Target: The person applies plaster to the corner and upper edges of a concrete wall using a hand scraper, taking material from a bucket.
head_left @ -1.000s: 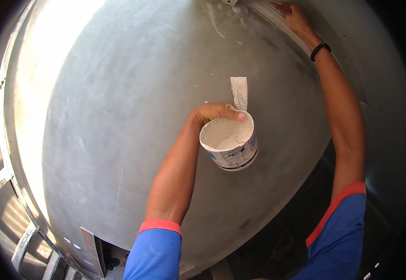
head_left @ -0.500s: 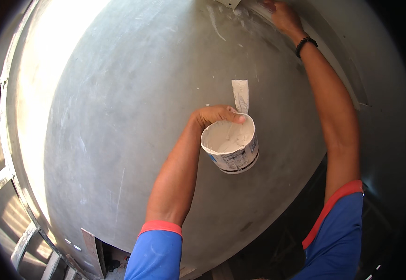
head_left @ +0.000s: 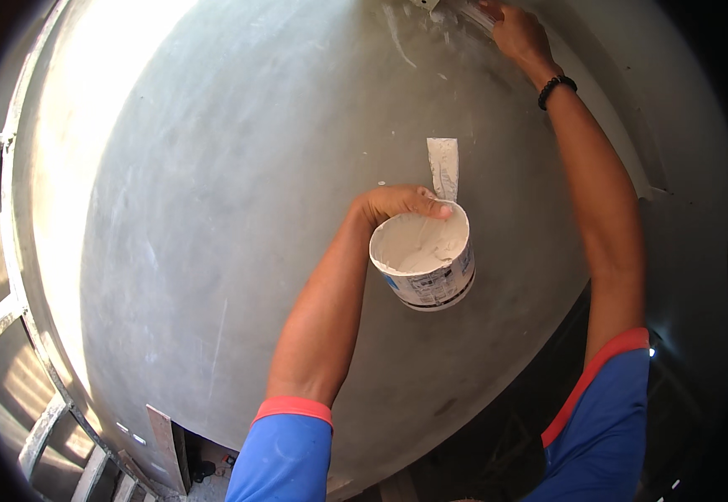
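My left hand (head_left: 406,203) grips the rim of a round pale tub (head_left: 421,284) holding creamy white paste. A flat, paste-coated strip, like a scraper blade (head_left: 443,163), sticks up just behind it by my fingers; its lower end is hidden. At the top right, my right hand (head_left: 516,35) is raised against a grey curved surface (head_left: 264,167) beside a pale edge strip, fingers curled around something I cannot make out. White smears show on the surface near it. I wear a dark bead bracelet on that wrist.
A metal frame with crossbars (head_left: 8,251) runs down the left. At lower left a leaning board (head_left: 163,443) stands beside a dark opening with small objects on the ground. A dark area lies beyond the curved edge at lower right.
Compared with a second ago, my right hand and forearm have shifted left along the upper edge, dipping and then rising slightly. My left hand and the tub have moved a little to the right.
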A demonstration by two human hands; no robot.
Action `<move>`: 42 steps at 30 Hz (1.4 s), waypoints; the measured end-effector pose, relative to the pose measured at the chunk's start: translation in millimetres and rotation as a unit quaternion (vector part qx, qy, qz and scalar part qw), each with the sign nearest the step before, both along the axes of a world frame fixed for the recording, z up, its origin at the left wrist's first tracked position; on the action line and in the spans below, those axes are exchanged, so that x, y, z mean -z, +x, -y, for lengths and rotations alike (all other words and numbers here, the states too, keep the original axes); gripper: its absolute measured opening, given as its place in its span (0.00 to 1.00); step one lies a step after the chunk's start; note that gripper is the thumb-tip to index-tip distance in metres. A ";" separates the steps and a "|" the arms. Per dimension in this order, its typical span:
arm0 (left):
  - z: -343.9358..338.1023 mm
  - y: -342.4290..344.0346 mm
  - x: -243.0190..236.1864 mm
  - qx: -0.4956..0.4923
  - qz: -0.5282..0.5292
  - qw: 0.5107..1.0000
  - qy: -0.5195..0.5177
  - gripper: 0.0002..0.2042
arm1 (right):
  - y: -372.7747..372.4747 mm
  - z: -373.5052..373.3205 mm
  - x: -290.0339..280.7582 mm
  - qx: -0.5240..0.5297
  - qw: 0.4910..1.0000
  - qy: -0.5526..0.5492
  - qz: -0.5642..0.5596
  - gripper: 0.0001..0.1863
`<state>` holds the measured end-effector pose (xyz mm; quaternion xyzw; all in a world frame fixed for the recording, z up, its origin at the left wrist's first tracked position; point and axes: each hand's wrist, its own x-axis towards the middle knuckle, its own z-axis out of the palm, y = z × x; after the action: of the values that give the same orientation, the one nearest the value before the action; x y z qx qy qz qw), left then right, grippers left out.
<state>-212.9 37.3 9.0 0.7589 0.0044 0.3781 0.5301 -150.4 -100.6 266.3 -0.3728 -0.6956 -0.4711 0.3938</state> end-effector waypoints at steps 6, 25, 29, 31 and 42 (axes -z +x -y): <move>-0.9 -4.9 1.4 -0.002 0.014 1.000 -0.003 0.26 | -18.5 22.6 17.7 -0.018 0.998 -0.039 -0.047 0.17; -1.6 -1.7 0.2 0.003 0.010 1.000 -0.012 0.26 | -7.4 -7.3 -10.1 -0.013 1.000 -0.014 -0.013 0.17; -1.9 -2.6 1.0 -0.005 0.009 1.000 -0.017 0.26 | -20.7 -3.6 -2.5 -0.018 0.999 -0.023 -0.022 0.18; -2.5 -3.5 0.7 -0.003 0.007 1.000 -0.015 0.26 | -23.1 -2.7 -3.0 -0.010 0.999 -0.023 -0.020 0.18; -1.5 -4.2 0.6 -0.016 0.002 1.000 -0.017 0.25 | 9.1 -11.1 -32.6 -0.143 0.986 -0.085 0.006 0.14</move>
<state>-217.2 38.8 8.4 0.7490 0.0218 0.3884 0.5363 -141.2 -89.5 298.9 -0.2988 -0.7818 -0.3510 0.4199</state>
